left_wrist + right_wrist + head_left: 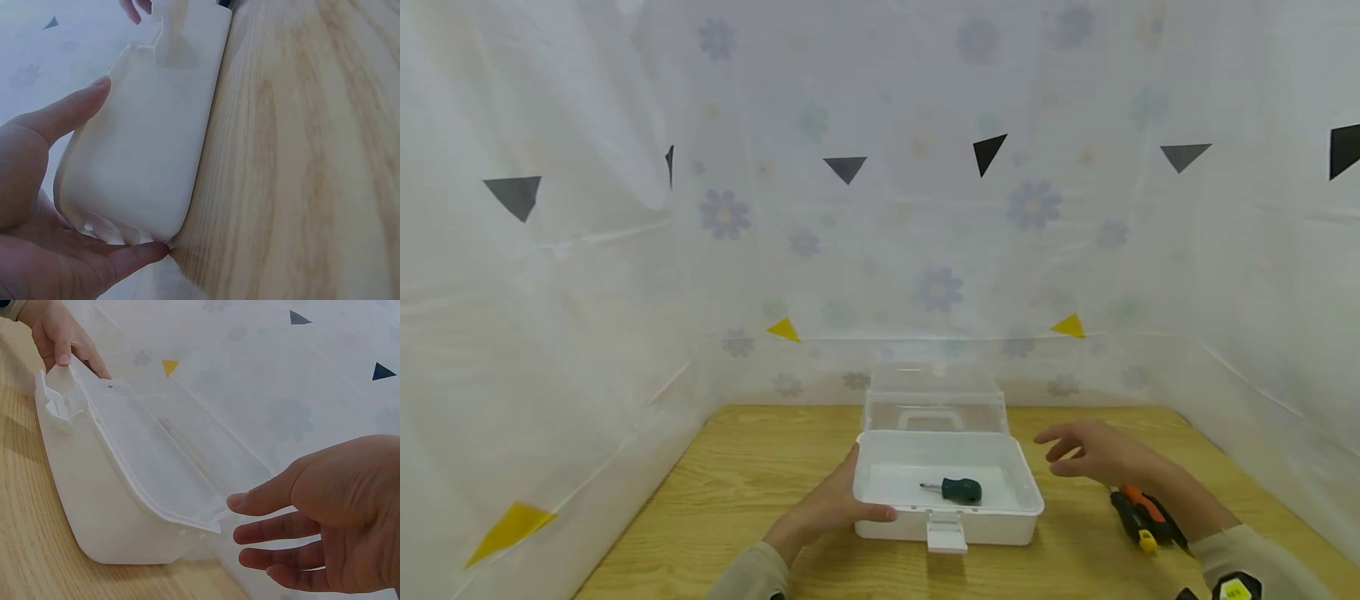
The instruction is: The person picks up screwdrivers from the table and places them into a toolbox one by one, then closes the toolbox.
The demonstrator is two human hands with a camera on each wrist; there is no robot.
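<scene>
Nearest, on the wooden bench [737, 467]: orange-and-black tool [1138, 515] lying unpacked beside the right forearm, so packing judged barely begun, with only the green-handled stubby screwdriver [955, 490] inside the open white box [880, 467]. Left hand [831, 508] braced on the box's left front corner, thumb curled over the rim. Farther off, right hand [1093, 454] hovering off the right rim, fingers [269, 532] spread, loose, holding nothing; clear lid [934, 398] upright behind.

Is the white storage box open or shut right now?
Open: the white box has its clear lid standing up behind it, and a green screwdriver lies exposed inside.
</scene>
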